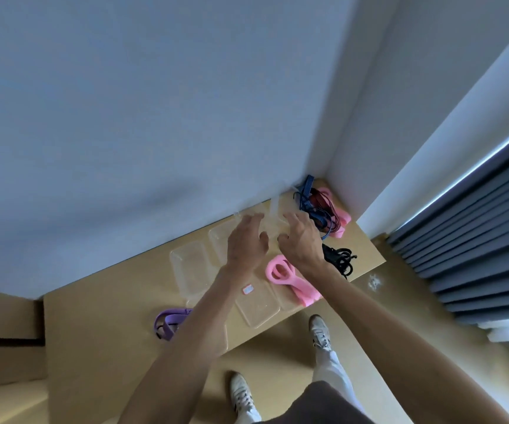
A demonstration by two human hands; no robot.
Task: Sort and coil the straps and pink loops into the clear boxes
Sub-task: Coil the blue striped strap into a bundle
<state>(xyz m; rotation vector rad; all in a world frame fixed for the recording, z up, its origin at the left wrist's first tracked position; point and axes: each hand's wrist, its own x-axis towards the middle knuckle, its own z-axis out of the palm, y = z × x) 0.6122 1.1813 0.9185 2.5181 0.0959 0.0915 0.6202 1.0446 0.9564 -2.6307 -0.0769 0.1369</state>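
Left hand: the left hand (246,243) reached out over the table, fingers straight and loosely spread, holding nothing that could be made out.
Right hand: the right hand (300,240) was level with it and just beside it, fingers lightly bent and spread; whether they touched the clear plastic beneath could not be told.
Clear boxes: several clear boxes (190,267) lay on the tan table (100,304), one cluster directly under and between both hands, another box nearer the table's front edge.
Pink loops: one pink loop (280,272) lay just below the right wrist; a second pink loop (340,217) sat in the far corner, right of the right hand.
Straps: blue and red straps (311,200) were tangled beyond the right fingertips; black straps (340,260) lay right of the right wrist; a purple strap (169,322) lay left of the left forearm, well apart from the hands.
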